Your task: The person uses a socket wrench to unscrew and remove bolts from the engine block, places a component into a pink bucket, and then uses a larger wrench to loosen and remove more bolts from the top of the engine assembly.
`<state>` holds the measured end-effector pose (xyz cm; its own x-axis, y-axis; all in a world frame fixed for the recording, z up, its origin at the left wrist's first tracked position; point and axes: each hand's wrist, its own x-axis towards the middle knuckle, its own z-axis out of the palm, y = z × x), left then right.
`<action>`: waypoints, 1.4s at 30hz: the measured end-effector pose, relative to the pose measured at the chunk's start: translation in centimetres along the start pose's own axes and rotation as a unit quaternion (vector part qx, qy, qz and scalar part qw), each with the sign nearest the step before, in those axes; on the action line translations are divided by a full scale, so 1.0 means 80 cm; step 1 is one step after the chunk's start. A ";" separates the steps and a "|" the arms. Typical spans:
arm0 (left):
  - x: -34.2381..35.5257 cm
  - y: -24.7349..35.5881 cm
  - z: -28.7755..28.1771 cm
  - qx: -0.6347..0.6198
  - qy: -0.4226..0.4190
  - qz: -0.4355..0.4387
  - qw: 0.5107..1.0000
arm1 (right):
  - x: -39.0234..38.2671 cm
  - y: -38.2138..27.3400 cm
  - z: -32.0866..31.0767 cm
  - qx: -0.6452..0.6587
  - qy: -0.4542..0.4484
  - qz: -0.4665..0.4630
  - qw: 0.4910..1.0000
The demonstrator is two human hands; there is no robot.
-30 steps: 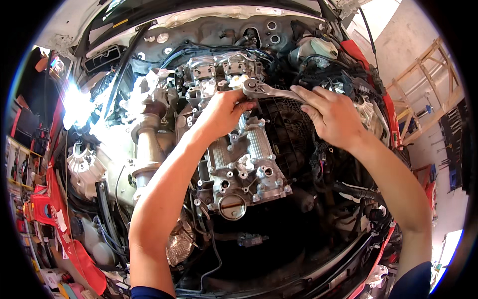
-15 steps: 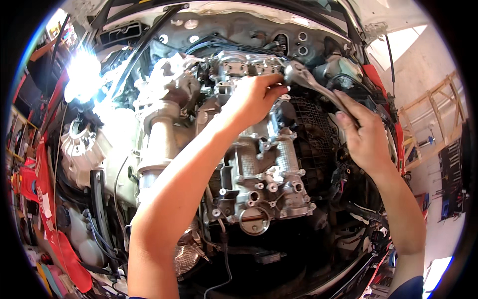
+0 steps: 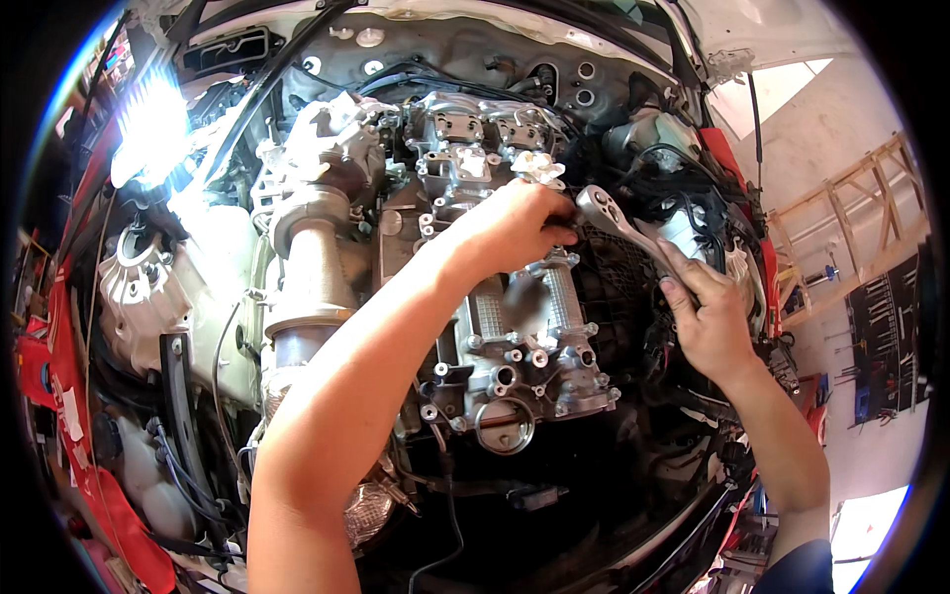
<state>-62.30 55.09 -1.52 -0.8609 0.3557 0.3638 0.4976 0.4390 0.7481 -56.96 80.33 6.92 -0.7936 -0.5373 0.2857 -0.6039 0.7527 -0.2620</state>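
A metal ratchet wrench [image 3: 621, 224] is gripped by its handle in my right hand [image 3: 714, 312], its round head raised over the right side of the bare engine [image 3: 505, 356]. Just left of that head, my left hand [image 3: 515, 230] hovers above the far half of the engine. Its fingers curl in toward the thumb; anything between them is too dark and small to make out. Below the left hand, a dark round thing [image 3: 526, 302] shows as a blur in front of the engine's ribbed metal top.
A glaring work lamp [image 3: 150, 134] shines at the far left. Red covers [image 3: 124, 530] lie along the car's sides. A thick pipe [image 3: 322, 252] runs left of the engine, with a loose cable [image 3: 451, 515] in front. Tools hang on a dark wall board [image 3: 888, 342] at right.
The ratchet's head has come away from the left hand's fingers and turned to show its face. My left hand has dropped slightly nearer. The blurred dark thing has appeared below it.
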 end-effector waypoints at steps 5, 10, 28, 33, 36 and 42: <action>0.005 -0.007 0.005 0.018 0.006 -0.004 1.000 | -0.002 -0.010 0.005 -0.028 -0.003 -0.021 0.999; 0.002 0.004 -0.004 0.062 0.017 -0.055 0.996 | 0.038 0.013 -0.014 -0.146 -0.055 -0.102 0.983; 0.004 0.009 0.015 0.103 0.038 -0.064 0.992 | 0.016 -0.032 -0.013 -0.033 -0.141 0.003 0.989; 0.007 0.007 0.018 0.105 0.065 -0.025 0.992 | 0.026 -0.004 -0.023 -0.144 -0.134 0.083 0.977; 0.007 0.011 -0.004 0.043 -0.058 -0.070 0.995 | 0.020 -0.019 -0.013 -0.150 -0.162 0.099 0.970; 0.047 0.043 0.004 -0.423 0.007 -0.097 0.901 | 0.010 -0.040 -0.005 -0.124 -0.136 0.106 0.977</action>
<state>-63.81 58.19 2.21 -0.9273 0.3261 0.1838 0.0846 -0.2957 0.9515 -55.63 77.62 8.34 -0.9100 -0.4143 -0.0162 -0.4132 0.9094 -0.0467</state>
